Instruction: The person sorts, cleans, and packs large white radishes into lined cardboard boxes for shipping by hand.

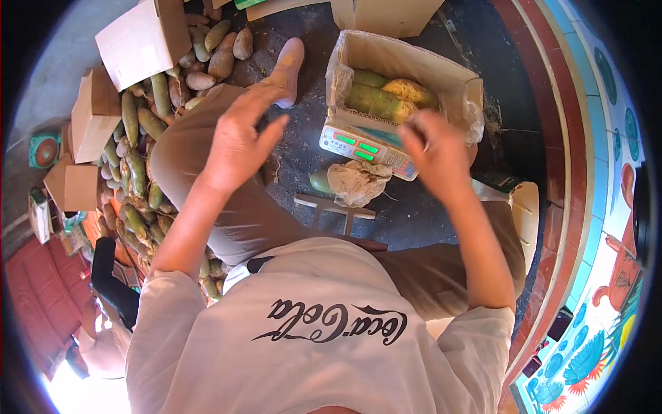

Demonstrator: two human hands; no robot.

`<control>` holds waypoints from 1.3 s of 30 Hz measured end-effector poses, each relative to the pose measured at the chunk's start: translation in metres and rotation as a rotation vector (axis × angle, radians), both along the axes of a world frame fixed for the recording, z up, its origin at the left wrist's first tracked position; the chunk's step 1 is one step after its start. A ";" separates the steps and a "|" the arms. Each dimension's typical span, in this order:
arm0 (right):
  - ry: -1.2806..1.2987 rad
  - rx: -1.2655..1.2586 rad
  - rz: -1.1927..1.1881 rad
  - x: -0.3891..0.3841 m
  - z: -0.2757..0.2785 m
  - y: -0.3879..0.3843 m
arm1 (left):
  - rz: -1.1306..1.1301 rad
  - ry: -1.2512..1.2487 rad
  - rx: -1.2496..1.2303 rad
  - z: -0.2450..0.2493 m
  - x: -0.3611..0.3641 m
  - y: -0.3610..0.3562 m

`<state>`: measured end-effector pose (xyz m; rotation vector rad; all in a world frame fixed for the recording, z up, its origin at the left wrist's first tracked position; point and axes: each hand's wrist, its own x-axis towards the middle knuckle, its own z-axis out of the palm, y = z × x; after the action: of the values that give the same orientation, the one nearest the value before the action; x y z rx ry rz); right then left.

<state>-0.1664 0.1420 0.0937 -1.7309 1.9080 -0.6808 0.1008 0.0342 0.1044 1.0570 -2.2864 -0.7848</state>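
Note:
My left hand (241, 138) is raised over my left knee, thumb and fingers apart, with nothing visible in it. My right hand (441, 152) is at the near right side of an open cardboard box (386, 45), its fingers smeared by motion. Whether it holds anything cannot be made out. Several large, long green-and-yellow fruits (376, 100) lie in the box, which has clear plastic at its edges. Under the box is a digital scale (355, 146) with lit green displays. A crumpled plastic bag (360, 183) lies in front of the scale, beside a green rounded thing (321, 181).
A large heap of long green and brown fruits (138, 172) lies to the left, with cardboard boxes (141, 45) beside it. A small wooden stool (334, 207) stands between my legs. Another person (110, 345) is at lower left. A painted wall (607, 290) runs along the right.

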 end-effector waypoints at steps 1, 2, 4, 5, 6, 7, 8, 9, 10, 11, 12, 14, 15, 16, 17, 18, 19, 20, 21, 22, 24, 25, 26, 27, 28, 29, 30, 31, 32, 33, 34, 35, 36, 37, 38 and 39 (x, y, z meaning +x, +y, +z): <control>-0.017 0.042 0.070 0.010 -0.015 0.015 | 0.057 0.035 0.039 0.003 0.006 0.000; -0.033 0.081 0.138 0.020 -0.047 0.032 | 0.068 0.042 0.054 0.007 0.011 0.001; 0.171 0.490 0.350 0.035 -0.116 0.056 | 0.087 0.039 0.167 0.012 0.020 0.006; 0.233 0.643 0.431 0.040 -0.158 0.062 | 0.098 0.037 0.222 0.015 0.022 0.010; 0.290 0.797 0.513 0.046 -0.196 0.067 | 0.103 -0.012 0.249 0.022 0.023 0.015; 0.277 0.769 0.512 0.052 -0.220 0.071 | 0.098 0.018 0.231 0.023 0.025 0.019; 0.269 0.736 0.508 0.056 -0.239 0.070 | 0.092 0.052 0.208 0.021 0.027 0.020; 0.260 0.708 0.507 0.060 -0.254 0.073 | 0.089 0.085 0.190 0.020 0.029 0.023; 0.260 0.755 0.506 0.067 -0.264 0.079 | 0.087 0.069 0.197 0.021 0.030 0.025; 0.258 0.800 0.503 0.074 -0.274 0.084 | 0.082 0.053 0.202 0.022 0.032 0.026; 0.253 0.847 0.496 0.080 -0.280 0.089 | 0.074 0.034 0.209 0.024 0.034 0.026; 0.280 0.919 0.548 0.079 -0.291 0.097 | 0.069 0.041 0.221 0.026 0.035 0.026; 0.296 0.957 0.576 0.076 -0.291 0.101 | 0.070 0.046 0.229 0.026 0.035 0.027; 0.295 0.940 0.570 0.068 -0.289 0.109 | 0.082 0.058 0.259 0.025 0.035 0.028; 0.295 0.922 0.562 0.056 -0.286 0.118 | 0.093 0.071 0.289 0.025 0.034 0.029; 0.262 0.954 0.567 0.049 -0.261 0.116 | 0.102 0.084 0.319 0.025 0.032 0.029; 0.229 0.985 0.571 0.042 -0.235 0.114 | 0.088 0.088 0.316 0.026 0.031 0.030; 0.164 1.062 0.590 0.035 -0.169 0.097 | 0.074 0.093 0.312 0.027 0.030 0.032; 0.152 1.085 0.589 0.032 -0.157 0.096 | 0.063 0.099 0.305 0.029 0.029 0.033; 0.140 1.109 0.588 0.029 -0.145 0.095 | 0.049 0.113 0.291 0.031 0.028 0.035; 0.220 1.051 0.550 0.026 -0.216 0.121 | 0.025 0.139 0.259 0.038 0.029 0.037; 0.248 1.015 0.521 0.025 -0.255 0.132 | 0.027 0.154 0.250 0.042 0.030 0.038; 0.275 0.980 0.491 0.024 -0.293 0.143 | 0.029 0.170 0.241 0.045 0.032 0.038; 0.291 0.938 0.452 0.022 -0.333 0.151 | 0.031 0.186 0.234 0.048 0.034 0.039; 0.306 0.896 0.413 0.021 -0.351 0.154 | 0.057 0.198 0.260 0.052 0.038 0.040; 0.290 0.966 0.326 0.023 -0.332 0.149 | 0.070 0.233 0.263 0.056 0.040 0.041; 0.274 1.034 0.238 0.025 -0.296 0.138 | 0.084 0.269 0.265 0.059 0.042 0.043; 0.257 1.099 0.150 0.027 -0.267 0.131 | 0.099 0.306 0.267 0.062 0.045 0.045; 0.263 1.076 0.143 0.025 -0.259 0.128 | 0.113 0.319 0.262 0.065 0.049 0.046; 0.269 1.053 0.136 0.023 -0.255 0.126 | 0.121 0.328 0.249 0.069 0.052 0.048; 0.276 1.031 0.129 0.021 -0.251 0.125 | 0.129 0.338 0.237 0.073 0.055 0.050; 0.270 1.027 0.112 0.019 -0.247 0.125 | 0.138 0.348 0.226 0.076 0.058 0.053; 0.265 1.022 0.095 0.016 -0.247 0.125 | 0.143 0.374 0.204 0.076 0.064 0.052; 0.259 1.017 0.079 0.013 -0.246 0.126 | 0.163 0.411 0.221 0.078 0.068 0.053; 0.264 0.970 0.066 0.009 -0.246 0.126 | 0.184 0.448 0.237 0.081 0.072 0.055; 0.268 0.922 0.054 0.007 -0.244 0.127 | 0.204 0.484 0.253 0.083 0.077 0.057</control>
<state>-0.1599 0.2687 -0.1501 -1.2737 1.8696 0.4435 0.1777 0.0907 0.1876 1.0496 -1.6786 -1.1236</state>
